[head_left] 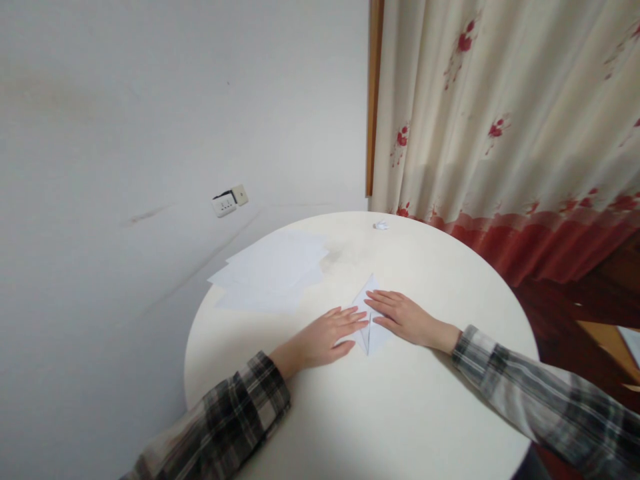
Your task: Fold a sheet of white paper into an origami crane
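Observation:
A folded sheet of white paper (369, 343) lies flat on the round white table (320, 420), its pointed corner aimed away from me. A seam between two folded flaps runs down its middle. Over its left side rests my left hand (330, 335), fingers stretched out flat and touching the paper. My right hand (403, 317) lies on the right side of the same paper, its fingers extended toward the seam. Both hands cover much of the paper, so its full outline is hidden.
Several loose white sheets (275, 267) overlap at the table's back left, some reaching its edge. A small crumpled paper (381, 225) sits near the far edge. Behind stand a wall with a socket (225, 205) and a flowered curtain (490, 133).

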`<state>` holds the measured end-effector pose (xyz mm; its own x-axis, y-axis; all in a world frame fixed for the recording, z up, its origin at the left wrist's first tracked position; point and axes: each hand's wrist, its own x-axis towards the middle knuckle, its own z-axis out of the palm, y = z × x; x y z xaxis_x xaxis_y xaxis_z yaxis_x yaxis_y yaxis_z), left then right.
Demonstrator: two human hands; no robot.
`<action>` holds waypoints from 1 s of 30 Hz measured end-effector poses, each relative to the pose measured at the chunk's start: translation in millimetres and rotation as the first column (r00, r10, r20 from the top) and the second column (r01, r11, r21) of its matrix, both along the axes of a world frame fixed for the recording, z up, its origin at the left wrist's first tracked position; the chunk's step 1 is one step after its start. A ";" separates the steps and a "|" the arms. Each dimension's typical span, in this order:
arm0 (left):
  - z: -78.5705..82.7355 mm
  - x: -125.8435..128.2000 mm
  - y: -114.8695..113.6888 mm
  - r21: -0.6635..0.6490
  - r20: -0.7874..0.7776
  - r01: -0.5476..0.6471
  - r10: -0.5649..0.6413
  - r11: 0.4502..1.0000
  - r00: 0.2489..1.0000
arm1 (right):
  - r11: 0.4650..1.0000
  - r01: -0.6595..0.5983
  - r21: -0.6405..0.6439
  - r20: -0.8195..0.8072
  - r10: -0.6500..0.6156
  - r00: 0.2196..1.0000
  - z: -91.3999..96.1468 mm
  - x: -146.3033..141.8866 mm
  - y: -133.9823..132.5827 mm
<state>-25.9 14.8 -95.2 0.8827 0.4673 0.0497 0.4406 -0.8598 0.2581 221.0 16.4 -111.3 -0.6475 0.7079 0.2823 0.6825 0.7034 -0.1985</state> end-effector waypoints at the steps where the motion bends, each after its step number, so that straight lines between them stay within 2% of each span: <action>1: 0.4 -0.2 -1.5 0.000 -0.004 0.001 -0.001 1.000 1.000 | 1.000 -0.001 0.002 -0.002 0.001 1.000 -0.3 0.2 0.1; 8: 2.4 -0.2 -15.7 0.019 -0.036 0.027 -0.026 0.999 0.999 | 1.000 0.007 -0.013 0.042 -0.006 0.999 0.0 1.4 0.1; 13: -2.0 0.8 -24.0 0.032 -0.027 0.013 -0.012 0.999 1.000 | 1.000 0.012 -0.010 0.005 -0.012 1.000 -0.5 2.2 -0.9; 21: -3.1 1.1 -24.1 0.019 -0.017 0.002 -0.002 1.000 1.000 | 0.996 0.034 -0.082 -0.006 -0.034 0.999 2.5 1.5 -3.1; 30: -3.7 4.9 -25.7 0.033 -0.030 -0.015 0.016 0.999 0.999 | 0.998 0.003 0.064 -0.071 0.001 0.997 -4.2 0.1 1.5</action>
<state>-21.0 -10.9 -99.0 0.8766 0.4797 0.0384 0.4614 -0.8605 0.2162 221.1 18.0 -115.5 -0.6234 0.6877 0.3721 0.6690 0.7154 -0.2015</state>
